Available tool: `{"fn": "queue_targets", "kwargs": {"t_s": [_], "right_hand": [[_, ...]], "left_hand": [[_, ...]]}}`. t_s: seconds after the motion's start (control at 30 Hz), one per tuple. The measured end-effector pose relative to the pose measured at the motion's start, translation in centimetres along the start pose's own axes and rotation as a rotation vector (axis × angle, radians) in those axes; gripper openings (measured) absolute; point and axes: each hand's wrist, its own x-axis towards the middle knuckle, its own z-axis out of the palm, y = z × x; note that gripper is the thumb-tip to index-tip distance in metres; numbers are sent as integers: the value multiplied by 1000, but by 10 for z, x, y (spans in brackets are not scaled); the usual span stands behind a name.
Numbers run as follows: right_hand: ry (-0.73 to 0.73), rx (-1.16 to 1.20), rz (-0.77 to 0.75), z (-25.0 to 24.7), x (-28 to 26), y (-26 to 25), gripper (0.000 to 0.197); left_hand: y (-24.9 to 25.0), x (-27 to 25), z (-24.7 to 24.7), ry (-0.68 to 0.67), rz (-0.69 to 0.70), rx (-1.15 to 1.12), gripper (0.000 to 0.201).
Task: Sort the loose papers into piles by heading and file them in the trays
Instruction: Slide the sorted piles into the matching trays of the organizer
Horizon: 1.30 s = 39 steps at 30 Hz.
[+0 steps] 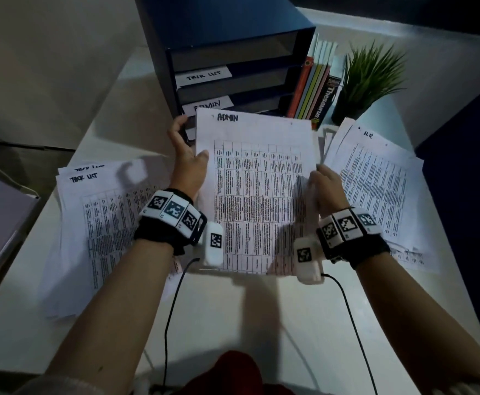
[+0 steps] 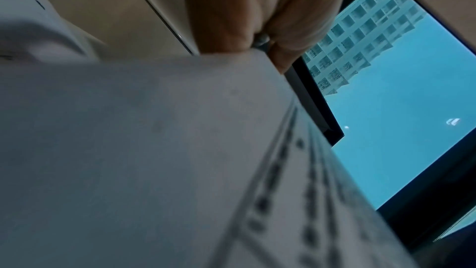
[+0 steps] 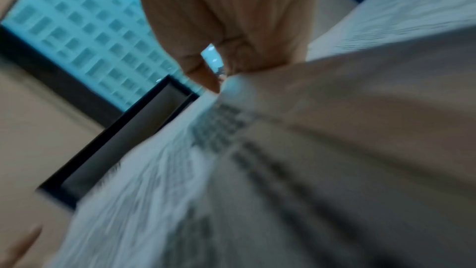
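TASK LIST pile [image 1: 90,223] lies left on the worktop [image 1: 233,323]. Left hand [image 1: 188,163] and right hand [image 1: 328,185] each pinch the ADMIN stack [image 1: 255,195] by its side edges, raised before the tray unit [image 1: 227,52]. H.R. pile [image 1: 375,178] lies right. Only the wrist views show a window [image 2: 399,109].

We are looking at a white bench [image 1: 233,323] lying in dim light. A window [image 2: 401,109] is showing a pale tower block [image 2: 360,34] against blue sky.
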Motion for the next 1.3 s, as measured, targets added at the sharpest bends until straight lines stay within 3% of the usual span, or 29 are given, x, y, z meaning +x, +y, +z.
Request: {"fn": "queue_targets", "kwargs": {"t_s": [0.13,0.3,0.43,0.53,0.6,0.73,0.83,0.93,1.07,1.17,1.3], "right_hand": [[-226,49,183,-29,-13,9,21],[-371,108,167,-53,-43,26,24],[-257,194,166,-53,-43,29,22],[-89,526,266,-45,-40,23,15],[-88,646,299,-35,-35,18,18],[-135,358,242,-5,-20,8,19],[-92,402,262,5,-8,4,6],[-90,475,290,7,-2,7,13],[-96,506,342,10,3,12,3],[-83,549,346,21,11,5,11],[-104,624,262,45,40,-24,28]], "left_hand": [[-9,7,4,-16,-39,102,59],[-7,24,6,51,-108,81,53],[-2,37,15,92,-144,70,54],[0,48,20,156,-182,53,54],[2,53,21,190,-196,33,55],[5,64,20,179,-220,9,60],[8,70,14,87,-180,88,72],[11,76,9,-27,-177,169,74],[5,73,1,-37,-171,158,77],[-5,61,6,34,-162,118,70],[-22,56,-1,241,-247,70,44]]}}
